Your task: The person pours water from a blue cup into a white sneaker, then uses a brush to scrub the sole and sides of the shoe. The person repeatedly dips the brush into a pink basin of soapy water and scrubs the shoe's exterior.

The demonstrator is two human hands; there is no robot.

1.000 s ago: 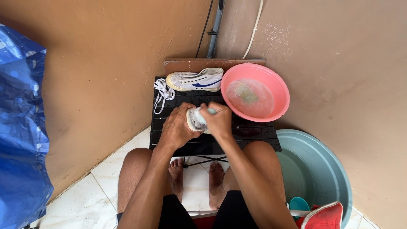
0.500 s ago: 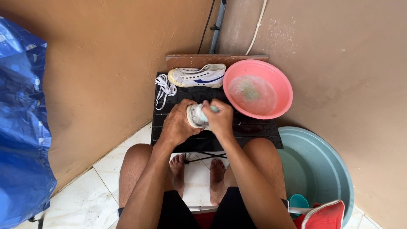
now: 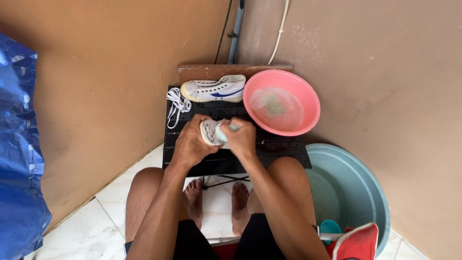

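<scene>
Shoe [image 3: 208, 131] is kept clamped in the left hand [image 3: 190, 144] while a brush [image 3: 225, 131], gripped by the right hand [image 3: 240, 139], has been drawn slightly toward six o'clock, scrubbing ongoing.

Two white canvas shoes: one lying by the wall [image 3: 214, 89], one held [image 3: 210, 132]. Two basins: a pink plastic one [image 3: 308, 98], a large teal tub [image 3: 365, 192]. One bundle of white laces [image 3: 176, 103].

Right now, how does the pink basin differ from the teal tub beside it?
The pink basin sits up on the black slatted stand; the teal tub sits lower, at floor level by the tiles. The pink basin looks smaller and shows whole; the teal tub looks larger and is partly cut off by the person's leg. The pink basin holds cloudy, soapy water; what the teal tub holds is unclear. Both are round.
</scene>
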